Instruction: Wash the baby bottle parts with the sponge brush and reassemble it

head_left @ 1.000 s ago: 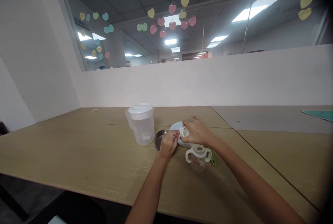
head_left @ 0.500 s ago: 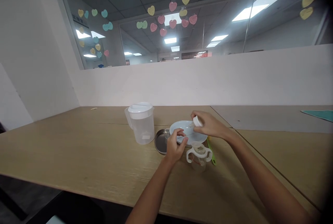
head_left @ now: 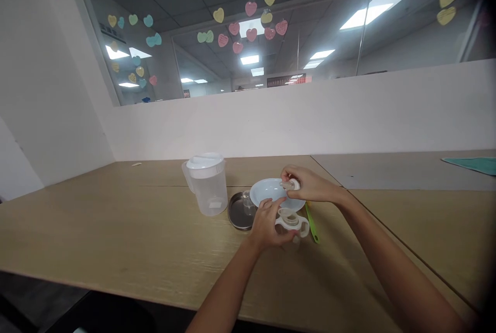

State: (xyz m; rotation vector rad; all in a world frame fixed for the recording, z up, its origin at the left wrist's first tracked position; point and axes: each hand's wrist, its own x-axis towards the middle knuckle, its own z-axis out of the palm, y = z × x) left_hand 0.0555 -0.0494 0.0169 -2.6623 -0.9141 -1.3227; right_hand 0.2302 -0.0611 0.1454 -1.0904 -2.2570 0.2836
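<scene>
My left hand point(head_left: 268, 223) is wrapped around the near-left side of a clear baby bottle point(head_left: 289, 216), thumb in front and fingers behind. The bottle stands upright and uncapped, with a white two-handled holder around its neck. Pinched in my right hand point(head_left: 310, 183) is a bottle nipple point(head_left: 287, 185) in a white collar, tipped sideways with its tip to the left. It hangs over the right part of a pale blue bowl point(head_left: 267, 188), behind the bottle.
Left of the bowl, a dark metal tray point(head_left: 237, 215) carries a small clear cup point(head_left: 247, 200). A lidded clear pitcher point(head_left: 211, 191) stands further left. A green handle point(head_left: 312, 225) lies right of the bottle. Teal cloth point(head_left: 473, 164) rests at the far right.
My left hand has moved from the bowl's near edge to the baby bottle and closed around it. My right hand has turned the nipple so its side shows more.
</scene>
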